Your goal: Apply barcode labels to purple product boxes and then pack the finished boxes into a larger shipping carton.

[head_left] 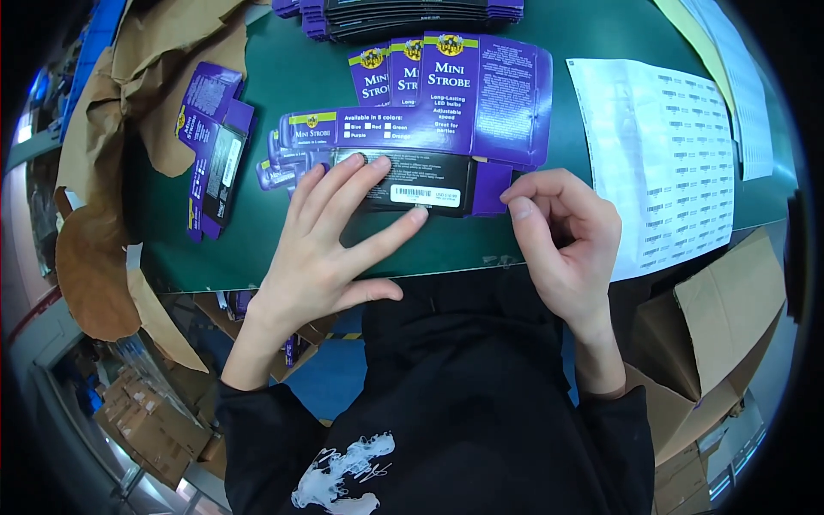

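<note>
Several flat, unfolded purple and black cartons [506,99] overlap on the green table in front of me. The nearest one has a black panel with a white barcode label [425,196] on it. My left hand [330,232] is open, fingers spread over that black panel, with one fingertip at the label's lower edge. Thumb and forefinger of my right hand [566,236] are closed together beside the purple end flap [491,189]. Whatever is between them, if anything, cannot be made out.
A sheet of barcode labels [669,172] lies right of the cartons. To the left are another flat carton [210,150] and crumpled brown paper [99,232]. More cartons [412,15] are stacked at the far edge. An open cardboard box [721,318] stands at lower right.
</note>
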Available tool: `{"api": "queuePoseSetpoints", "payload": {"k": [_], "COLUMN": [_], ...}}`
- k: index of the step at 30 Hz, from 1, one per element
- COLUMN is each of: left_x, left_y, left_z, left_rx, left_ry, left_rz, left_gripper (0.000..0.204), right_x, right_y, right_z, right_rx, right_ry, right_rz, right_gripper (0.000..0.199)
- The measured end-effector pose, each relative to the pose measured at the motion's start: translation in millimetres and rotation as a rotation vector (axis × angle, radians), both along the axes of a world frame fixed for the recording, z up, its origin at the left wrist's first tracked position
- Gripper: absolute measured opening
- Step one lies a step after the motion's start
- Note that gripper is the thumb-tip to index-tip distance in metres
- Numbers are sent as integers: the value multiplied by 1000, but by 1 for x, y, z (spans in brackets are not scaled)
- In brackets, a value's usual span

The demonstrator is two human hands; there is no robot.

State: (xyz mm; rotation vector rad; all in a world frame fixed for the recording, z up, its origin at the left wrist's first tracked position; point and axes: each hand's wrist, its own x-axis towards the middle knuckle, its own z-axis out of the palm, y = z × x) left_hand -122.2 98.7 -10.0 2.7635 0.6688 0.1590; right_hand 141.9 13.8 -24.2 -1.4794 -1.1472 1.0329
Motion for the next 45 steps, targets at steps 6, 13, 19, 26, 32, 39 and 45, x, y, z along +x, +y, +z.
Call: {"api": "queuePoseSetpoints", "payload": {"k": [6, 13, 19, 26, 32, 39, 45], "left_x": [-5, 42, 38, 42, 36, 0, -53], "left_y": [6, 24, 32, 25, 27, 17, 15], "left_z": [5, 18, 10, 14, 15, 22, 27], "left_rx": [-65, 18, 37, -159, -179, 52, 214], "left_ry": [-282, -188, -138, -280, -245, -335, -548], "left_rz": [58, 130, 38, 103, 104, 33, 587], "left_gripper": [76, 82, 90, 90, 78, 63, 71], "right_x": [4, 14, 23, 20, 16, 12, -1], "right_y": [-3, -12, -11, -16, -12, -14, -3], "right_z": [4, -7, -13, -12, -17, -16, -2], "right_rx": [113, 132, 159, 242, 237, 295, 392], "right_ry": [99, 314, 502, 559, 489, 410, -383], "right_rz": [-42, -102, -90, -186, -209, -160, -70], "right_gripper": [5, 9, 12, 13, 15, 15, 36]}}
